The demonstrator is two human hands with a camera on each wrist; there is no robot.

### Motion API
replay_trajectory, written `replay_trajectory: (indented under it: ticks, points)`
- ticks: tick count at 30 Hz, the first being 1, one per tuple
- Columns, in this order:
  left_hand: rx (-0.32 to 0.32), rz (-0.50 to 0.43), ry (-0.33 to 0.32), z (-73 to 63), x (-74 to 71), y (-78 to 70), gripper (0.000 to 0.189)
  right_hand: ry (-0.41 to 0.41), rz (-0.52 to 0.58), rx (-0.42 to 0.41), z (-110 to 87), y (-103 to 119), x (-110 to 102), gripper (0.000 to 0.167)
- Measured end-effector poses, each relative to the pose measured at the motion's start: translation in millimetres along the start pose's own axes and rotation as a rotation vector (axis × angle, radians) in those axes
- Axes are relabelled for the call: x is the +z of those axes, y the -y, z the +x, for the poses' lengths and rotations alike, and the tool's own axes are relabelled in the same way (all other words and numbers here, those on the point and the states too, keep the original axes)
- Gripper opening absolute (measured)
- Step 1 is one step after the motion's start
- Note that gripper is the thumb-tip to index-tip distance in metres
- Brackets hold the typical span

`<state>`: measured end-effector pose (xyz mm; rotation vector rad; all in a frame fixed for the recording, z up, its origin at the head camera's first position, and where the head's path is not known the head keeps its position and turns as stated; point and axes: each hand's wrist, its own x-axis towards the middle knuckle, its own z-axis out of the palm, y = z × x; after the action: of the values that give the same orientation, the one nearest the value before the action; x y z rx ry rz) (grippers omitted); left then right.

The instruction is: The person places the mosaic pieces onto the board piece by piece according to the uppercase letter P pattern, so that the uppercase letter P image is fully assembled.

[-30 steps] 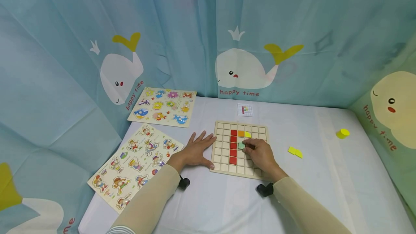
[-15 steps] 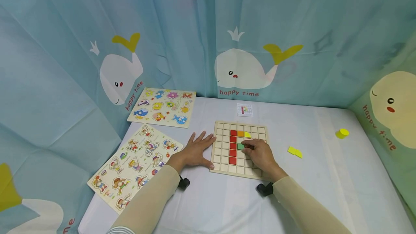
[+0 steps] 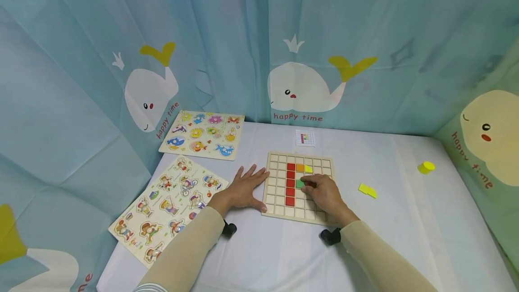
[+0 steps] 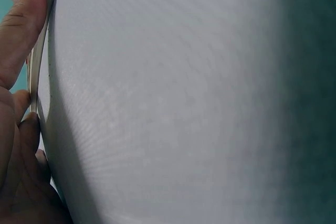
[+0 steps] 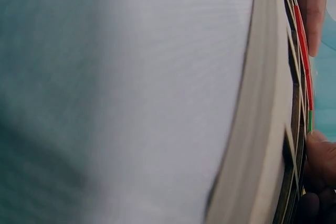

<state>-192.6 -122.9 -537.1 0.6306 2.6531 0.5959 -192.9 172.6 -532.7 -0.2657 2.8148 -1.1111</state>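
A wooden grid board (image 3: 272, 198) lies on the table, with a column of red tiles (image 3: 290, 183) in it. An orange tile (image 3: 299, 167) and a yellow tile (image 3: 308, 169) sit to the right of the column's top. My right hand (image 3: 324, 193) pinches a green tile (image 3: 299, 184) that lies low at a cell beside the red column; its fingers cover the tile's right side. In the right wrist view, the thumb (image 5: 321, 153) is at the green tile's edge. My left hand (image 3: 244, 189) rests with spread fingers at the board's left edge.
Two picture puzzle boards, one with sea animals (image 3: 202, 135) and one with figures (image 3: 162, 202), lie at left. A small pattern card (image 3: 305, 138) lies behind the grid board. Two yellow pieces (image 3: 367, 190) and a yellow cylinder (image 3: 426, 167) are to the right.
The green tile has gone from tilted to flatter in its cell, with my right hand still at it. My left hand has stayed in place.
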Motion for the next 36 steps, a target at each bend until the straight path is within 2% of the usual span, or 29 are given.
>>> replay_trajectory:
  ticks: [8,12,17,25,31,36]
  points:
    - [-0.005,0.006,0.006,-1.1,1.4,0.2,0.12,-0.005,0.037,0.036,-3.1,1,-1,0.034]
    - [-0.01,0.005,0.01,-1.0,1.9,1.2,0.121,-0.042,0.086,0.06,-4.6,0,-6,0.039]
    - [-0.003,-0.002,0.002,-1.1,1.3,1.8,0.12,-0.088,0.097,0.045,-6.0,-7,-16,0.041]
    - [0.002,-0.002,0.002,-0.7,1.1,0.9,0.119,-0.129,0.103,0.057,-15.6,-26,-44,0.045]
    - [0.011,0.007,0.007,-1.4,-0.7,-0.6,0.119,-0.206,0.016,0.075,-24.3,-46,-67,0.044]
    - [0.014,0.014,0.006,-1.3,-1.4,-1.3,0.119,-0.22,-0.019,0.08,-34.2,-67,-90,0.046]
